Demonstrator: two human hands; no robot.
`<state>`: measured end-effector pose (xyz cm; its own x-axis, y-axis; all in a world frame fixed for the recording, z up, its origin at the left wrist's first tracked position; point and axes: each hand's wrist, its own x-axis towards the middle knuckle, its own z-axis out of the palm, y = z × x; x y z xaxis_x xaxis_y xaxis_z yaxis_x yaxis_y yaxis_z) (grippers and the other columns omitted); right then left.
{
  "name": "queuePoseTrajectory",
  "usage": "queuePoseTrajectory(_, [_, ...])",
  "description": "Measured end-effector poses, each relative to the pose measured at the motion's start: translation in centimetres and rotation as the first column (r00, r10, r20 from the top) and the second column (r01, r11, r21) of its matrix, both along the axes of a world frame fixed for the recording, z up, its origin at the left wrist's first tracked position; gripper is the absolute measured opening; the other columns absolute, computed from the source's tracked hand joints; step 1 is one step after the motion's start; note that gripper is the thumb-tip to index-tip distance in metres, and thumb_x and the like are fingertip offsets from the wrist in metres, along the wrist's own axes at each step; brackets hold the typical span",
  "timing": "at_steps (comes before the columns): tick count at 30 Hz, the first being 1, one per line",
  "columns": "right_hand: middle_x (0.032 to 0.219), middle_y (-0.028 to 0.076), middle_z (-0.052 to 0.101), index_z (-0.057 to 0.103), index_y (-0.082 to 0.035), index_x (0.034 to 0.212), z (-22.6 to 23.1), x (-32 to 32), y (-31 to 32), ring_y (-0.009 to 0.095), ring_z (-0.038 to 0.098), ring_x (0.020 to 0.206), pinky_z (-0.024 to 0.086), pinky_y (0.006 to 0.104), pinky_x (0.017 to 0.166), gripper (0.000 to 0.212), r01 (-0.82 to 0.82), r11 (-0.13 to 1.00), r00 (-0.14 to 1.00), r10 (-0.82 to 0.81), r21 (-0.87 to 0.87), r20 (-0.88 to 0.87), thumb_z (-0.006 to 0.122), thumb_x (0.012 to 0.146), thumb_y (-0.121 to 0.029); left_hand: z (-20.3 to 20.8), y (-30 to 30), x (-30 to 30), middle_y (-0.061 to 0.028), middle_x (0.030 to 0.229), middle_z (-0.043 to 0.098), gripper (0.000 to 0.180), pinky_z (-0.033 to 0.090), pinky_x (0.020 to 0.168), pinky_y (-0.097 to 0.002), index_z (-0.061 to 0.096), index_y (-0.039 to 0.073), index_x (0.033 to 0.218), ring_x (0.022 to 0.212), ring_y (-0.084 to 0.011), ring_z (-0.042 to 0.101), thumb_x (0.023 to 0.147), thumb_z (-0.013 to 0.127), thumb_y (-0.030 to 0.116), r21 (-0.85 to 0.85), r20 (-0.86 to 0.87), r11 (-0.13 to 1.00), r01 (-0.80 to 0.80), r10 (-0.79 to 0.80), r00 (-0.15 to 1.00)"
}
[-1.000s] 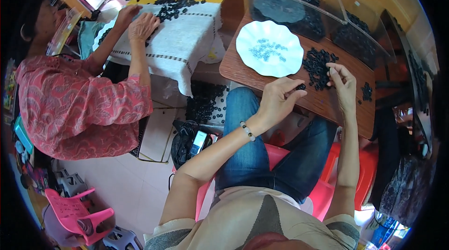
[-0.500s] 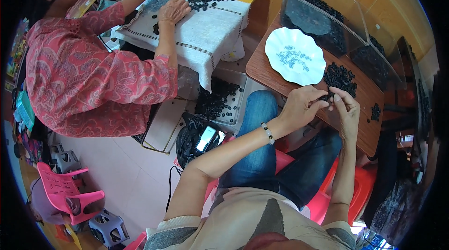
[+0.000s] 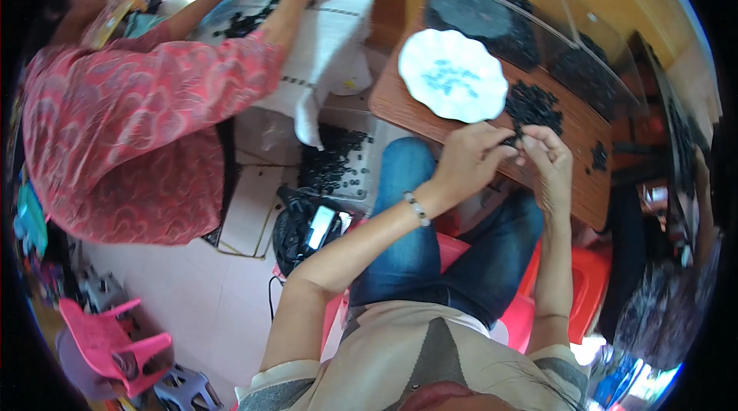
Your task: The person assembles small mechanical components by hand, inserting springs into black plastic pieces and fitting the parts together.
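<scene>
My left hand [image 3: 473,156] comes over the near edge of a brown wooden board, its thumb and fingers pinching a small black piece [image 3: 508,141]. Against it, fingertip to fingertip, my right hand [image 3: 547,156] is pinched too, with a dark bit at its tips. What kind of piece it is, I cannot make out. Just beyond my hands lies a pile of small black pieces [image 3: 534,106]. To its left, a white scalloped plate [image 3: 415,65] carries many tiny bluish bits.
Clear plastic bins [image 3: 492,23] of black pieces line the board's [image 3: 384,99] far side. A smaller black heap [image 3: 598,156] lies at right. At left, a person in a red patterned shirt [image 3: 146,119] works at a cloth-covered table. Below sits a tray [image 3: 357,149] of black discs.
The whole view has shifted, with the board and my hands now further left. My hands stay pinched together. The other person's near hand has moved further over the black pieces on their table.
</scene>
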<state>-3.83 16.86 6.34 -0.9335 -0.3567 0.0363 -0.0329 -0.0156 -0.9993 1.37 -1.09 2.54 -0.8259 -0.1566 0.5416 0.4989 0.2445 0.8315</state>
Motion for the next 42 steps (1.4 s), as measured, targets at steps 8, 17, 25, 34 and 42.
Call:
queuePoseTrajectory(8, [0.098,0.008,0.075,0.069,0.002,0.116,0.6,0.3,-0.1,0.01,0.068,0.086,0.054,0.0236,0.072,0.021,-0.022,1.0,0.999,0.022,0.007,0.033,0.068,0.098,-0.01,0.1,0.0,-0.3,-0.0148,0.102,0.076,0.029,0.055,0.078,-0.0315,0.076,0.001,0.116,0.089,-0.0236,0.072,0.087,0.074,0.001,0.041,0.025,0.999,-0.002,0.001,1.0])
queuePoseTrajectory(17, [0.095,0.003,0.074,0.07,-0.002,0.113,0.9,1.1,0.9,0.007,0.067,0.084,0.052,0.0209,0.07,0.018,-0.034,0.997,0.997,0.038,0.076,-0.06,0.07,0.098,-0.012,0.0,0.2,0.5,-0.0123,0.099,0.075,0.029,0.055,0.074,-0.0279,0.077,0.003,0.114,0.085,-0.0175,0.071,0.085,0.075,-0.002,-0.056,0.009,0.998,-0.042,0.043,0.999])
queuePoseTrajectory(25, [0.089,0.001,0.071,0.071,0.001,0.103,1.1,0.9,1.0,0.003,0.063,0.077,0.049,0.0188,0.066,0.011,-0.076,0.984,0.988,0.096,0.16,-0.123,0.071,0.095,-0.006,0.1,0.5,0.3,-0.0117,0.098,0.074,0.032,0.056,0.072,-0.0275,0.076,0.002,0.117,0.084,-0.0173,0.07,0.086,0.074,-0.005,-0.126,-0.033,0.992,0.001,-0.005,0.999])
queuePoseTrajectory(34, [0.089,-0.002,0.07,0.072,0.001,0.103,1.1,0.1,1.6,0.0,0.06,0.075,0.045,0.0164,0.064,0.01,-0.076,0.948,0.981,0.126,0.308,-0.146,0.071,0.095,-0.005,-0.4,0.8,-0.1,-0.0119,0.098,0.072,0.032,0.056,0.071,-0.028,0.076,0.003,0.117,0.082,-0.0182,0.07,0.086,0.073,-0.006,-0.163,-0.037,0.987,-0.001,-0.005,0.999])
queuePoseTrajectory(42, [0.089,0.0,0.072,0.071,0.002,0.101,0.5,0.0,1.9,0.0,0.062,0.076,0.048,0.0168,0.063,0.009,-0.088,0.956,0.985,0.125,0.28,-0.118,0.071,0.095,-0.004,-0.4,1.1,-0.3,-0.0133,0.098,0.072,0.033,0.057,0.072,-0.0288,0.075,0.002,0.119,0.083,-0.0192,0.07,0.086,0.074,-0.005,-0.157,-0.03,0.987,0.037,-0.042,0.999])
